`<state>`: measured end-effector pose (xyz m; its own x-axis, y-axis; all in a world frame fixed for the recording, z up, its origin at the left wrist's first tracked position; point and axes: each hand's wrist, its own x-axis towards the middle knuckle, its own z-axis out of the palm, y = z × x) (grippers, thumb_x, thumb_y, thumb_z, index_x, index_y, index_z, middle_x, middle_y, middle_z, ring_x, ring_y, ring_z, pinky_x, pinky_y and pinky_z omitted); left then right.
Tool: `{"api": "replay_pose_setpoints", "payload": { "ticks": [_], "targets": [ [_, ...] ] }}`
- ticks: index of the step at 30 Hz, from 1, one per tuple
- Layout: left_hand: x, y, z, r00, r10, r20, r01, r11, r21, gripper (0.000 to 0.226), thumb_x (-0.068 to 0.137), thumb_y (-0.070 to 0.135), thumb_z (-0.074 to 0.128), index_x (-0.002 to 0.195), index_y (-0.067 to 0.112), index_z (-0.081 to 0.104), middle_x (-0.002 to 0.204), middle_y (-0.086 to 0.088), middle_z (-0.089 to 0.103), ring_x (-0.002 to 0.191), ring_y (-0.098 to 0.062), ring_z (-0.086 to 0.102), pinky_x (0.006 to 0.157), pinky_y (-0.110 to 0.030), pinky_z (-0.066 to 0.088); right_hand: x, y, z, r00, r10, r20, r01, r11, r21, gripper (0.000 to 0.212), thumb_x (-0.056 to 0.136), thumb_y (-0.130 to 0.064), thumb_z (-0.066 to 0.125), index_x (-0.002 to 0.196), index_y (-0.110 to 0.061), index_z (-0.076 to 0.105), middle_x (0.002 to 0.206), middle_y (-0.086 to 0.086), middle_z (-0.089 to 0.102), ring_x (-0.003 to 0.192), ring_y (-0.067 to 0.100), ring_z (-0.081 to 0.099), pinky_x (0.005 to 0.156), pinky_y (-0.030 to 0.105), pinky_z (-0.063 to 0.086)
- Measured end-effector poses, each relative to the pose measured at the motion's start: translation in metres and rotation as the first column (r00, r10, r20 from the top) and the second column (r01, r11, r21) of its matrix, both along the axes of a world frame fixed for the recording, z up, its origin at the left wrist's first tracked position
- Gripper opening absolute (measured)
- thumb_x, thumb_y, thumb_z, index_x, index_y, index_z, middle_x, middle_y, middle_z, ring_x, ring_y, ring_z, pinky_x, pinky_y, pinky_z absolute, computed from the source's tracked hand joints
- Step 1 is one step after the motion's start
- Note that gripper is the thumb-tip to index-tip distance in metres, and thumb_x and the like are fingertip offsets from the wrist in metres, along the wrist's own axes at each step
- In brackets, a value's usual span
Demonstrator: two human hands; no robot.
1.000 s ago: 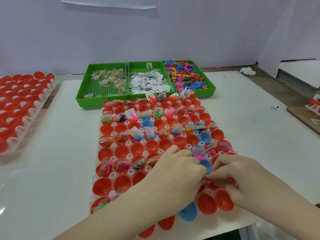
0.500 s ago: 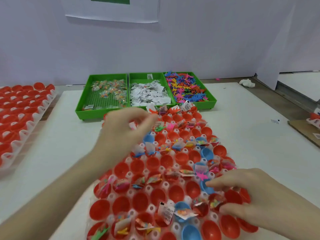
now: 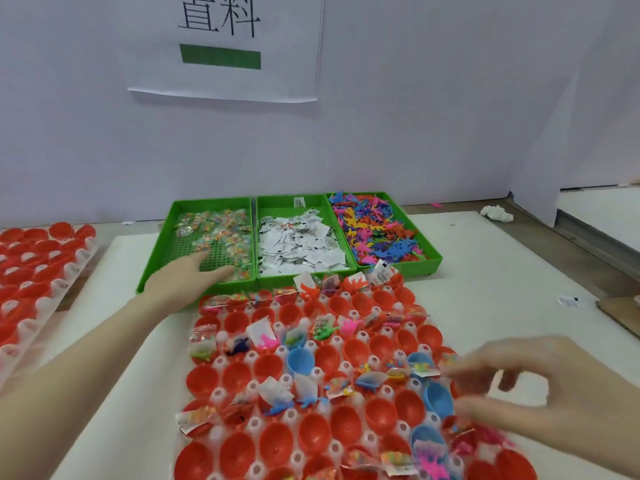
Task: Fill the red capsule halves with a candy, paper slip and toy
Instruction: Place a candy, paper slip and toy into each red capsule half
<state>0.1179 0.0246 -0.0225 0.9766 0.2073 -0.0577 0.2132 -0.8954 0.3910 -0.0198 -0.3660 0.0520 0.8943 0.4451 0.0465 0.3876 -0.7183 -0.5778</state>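
From the head camera, a person is leaning over a white desk (image 3: 485, 271) with both arms stretched forward. The left hand (image 3: 183, 282) is reaching over the near rim of the leftmost green tray (image 3: 166, 244), fingers extended and relaxed, holding nothing that I can see; its fingertips are lying on the tray's bare mesh floor just beside the wrapped candies (image 3: 221, 233) piled toward the far and right part of that tray. The middle green tray (image 3: 277, 202) is holding a heap of white paper slips (image 3: 301, 244), and the right green tray (image 3: 433, 254) is carrying a tangle of coloured toys (image 3: 374, 233); the three trays are sitting side by side, touching.

The right hand (image 3: 526, 393) is hovering, blurred, above the right side of the capsule rack (image 3: 221, 393), thumb and fingers spread apart in a loose curve with a gap between them, nothing gripped. Under and around it the red capsule halves (image 3: 277, 441) are sitting cup-up in rows; several are already carrying candy packets, slips and small toys, many are bare inside. A few blue capsule halves (image 3: 299, 362) are mixed in among the red.

At the far left, a second rack of red halves (image 3: 31, 271) is lying on the desk, well apart. A paper sign (image 3: 225, 46) with printed characters and a green bar is hanging on the wall behind.
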Motion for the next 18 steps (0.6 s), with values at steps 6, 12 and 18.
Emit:
{"api": "replay_pose_setpoints", "payload": {
  "ticks": [6, 12, 18],
  "targets": [
    [0.005, 0.001, -0.006, 0.988, 0.049, 0.149, -0.037, 0.996, -0.083, 0.026, 0.086, 0.039, 0.061, 0.104, 0.023, 0.069, 0.125, 0.000, 0.061, 0.088, -0.019, 0.061, 0.068, -0.026, 0.045, 0.125, 0.034, -0.012, 0.937, -0.343, 0.075, 0.318, 0.920, 0.228, 0.006, 0.079, -0.012, 0.071, 0.084, -0.012, 0.074, 0.078, -0.003, 0.071, 0.063, -0.008, 0.058, 0.058, 0.002, 0.039],
    [0.000, 0.002, -0.010, 0.918, 0.072, 0.389, 0.015, 0.976, -0.215, 0.015, 0.087, 0.022, 0.063, 0.078, 0.012, 0.071, 0.080, -0.002, 0.067, 0.075, -0.017, 0.057, 0.068, -0.028, 0.037, 0.217, 0.045, -0.042, 0.928, -0.371, 0.038, 0.368, 0.898, -0.240, 0.048, 0.089, -0.028, 0.059, 0.130, -0.005, 0.051, 0.133, 0.012, 0.053, 0.120, 0.025, 0.050, 0.096, 0.029, 0.038],
    [-0.001, 0.005, -0.015, 0.947, -0.085, 0.308, 0.030, 0.983, 0.179, 0.043, 0.097, 0.040, 0.031, 0.092, 0.012, 0.062, 0.083, -0.001, 0.050, 0.088, -0.020, 0.045, 0.077, -0.030, 0.030, 0.235, 0.054, -0.052, 0.912, -0.402, 0.084, 0.403, 0.838, -0.368, 0.038, 0.085, -0.032, 0.065, 0.110, -0.003, 0.066, 0.114, 0.013, 0.065, 0.101, 0.025, 0.058, 0.077, 0.030, 0.043]
  ]
}}
